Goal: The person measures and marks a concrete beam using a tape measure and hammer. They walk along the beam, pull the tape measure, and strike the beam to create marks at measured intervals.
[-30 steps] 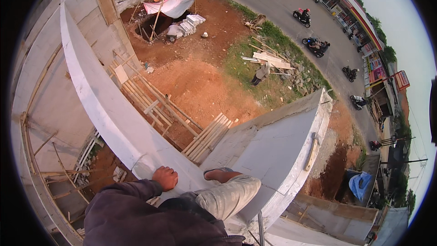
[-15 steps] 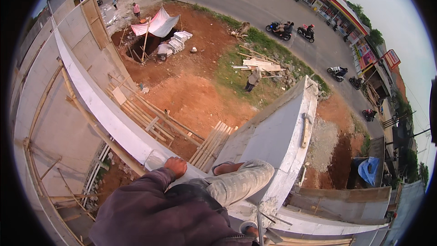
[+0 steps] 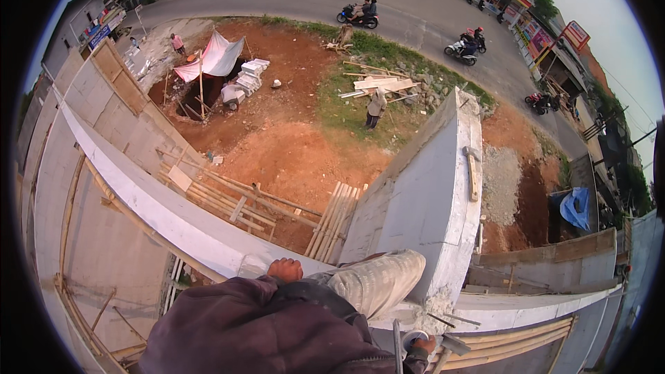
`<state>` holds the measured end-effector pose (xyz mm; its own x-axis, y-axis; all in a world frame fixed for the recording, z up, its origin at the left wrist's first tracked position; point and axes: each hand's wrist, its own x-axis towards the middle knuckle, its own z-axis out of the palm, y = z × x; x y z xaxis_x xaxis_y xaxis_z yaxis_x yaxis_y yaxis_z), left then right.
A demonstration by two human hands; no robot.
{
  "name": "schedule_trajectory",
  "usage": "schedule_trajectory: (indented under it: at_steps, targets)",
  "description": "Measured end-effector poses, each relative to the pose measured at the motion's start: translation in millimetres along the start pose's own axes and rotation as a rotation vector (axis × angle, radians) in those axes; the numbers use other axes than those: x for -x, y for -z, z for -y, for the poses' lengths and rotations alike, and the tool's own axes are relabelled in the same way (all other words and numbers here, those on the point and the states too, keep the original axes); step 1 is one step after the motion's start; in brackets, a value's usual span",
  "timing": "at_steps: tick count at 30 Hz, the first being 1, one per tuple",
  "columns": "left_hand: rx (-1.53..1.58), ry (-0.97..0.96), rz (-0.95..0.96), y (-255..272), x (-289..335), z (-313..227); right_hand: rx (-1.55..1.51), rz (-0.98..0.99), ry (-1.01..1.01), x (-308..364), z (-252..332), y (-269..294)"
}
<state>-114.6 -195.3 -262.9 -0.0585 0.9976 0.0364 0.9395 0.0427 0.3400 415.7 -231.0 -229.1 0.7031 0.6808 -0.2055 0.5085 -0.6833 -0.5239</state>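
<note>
My left hand (image 3: 285, 270) is closed, its curled fingers pressed on the top edge of the white block wall (image 3: 215, 246). My bent left leg (image 3: 381, 277) rests across the wall near a corner. Low in the view, my right hand (image 3: 424, 345) is closed at a white ring-shaped thing (image 3: 415, 336), whose kind I cannot make out. Beside that hand is a tool with a flat metal head (image 3: 454, 344) and a wooden handle; whether I grip it is unclear. A hammer (image 3: 472, 173) with a wooden handle lies on top of the wall running away from me.
Rebar ends (image 3: 457, 320) stick out at the wall corner. Bamboo poles (image 3: 336, 218) lean below, beyond the wall. Down on the red soil, a person (image 3: 376, 107) stands near planks (image 3: 384, 85), and a cloth canopy (image 3: 211, 57) covers a pit. Motorcycles (image 3: 358, 15) pass on the road.
The view has tilted and shifted, bringing my right hand and the tool beside it further into sight. My left hand stays on the wall. Motorcycles have moved along the road.
</note>
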Motion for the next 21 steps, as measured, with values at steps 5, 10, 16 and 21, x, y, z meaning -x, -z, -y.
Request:
schedule_trajectory:
  at_steps: [5, 10, 16, 21]
  targets:
    - [0.092, 0.022, 0.051, 6, 2, 1, -0.212, -0.061, 0.018, 26, -18, 0]
    - [0.473, 0.289, 0.149, 18, -17, 3, -0.822, 0.134, -0.145, 56, -84, -10]
    - [0.891, 0.392, 0.122, 25, -125, -59, -0.637, -0.144, -0.228, 108, -59, 30]
    - [0.914, -0.268, 0.129, 38, -203, -201, -0.602, -0.251, -0.237, 153, -14, 50]
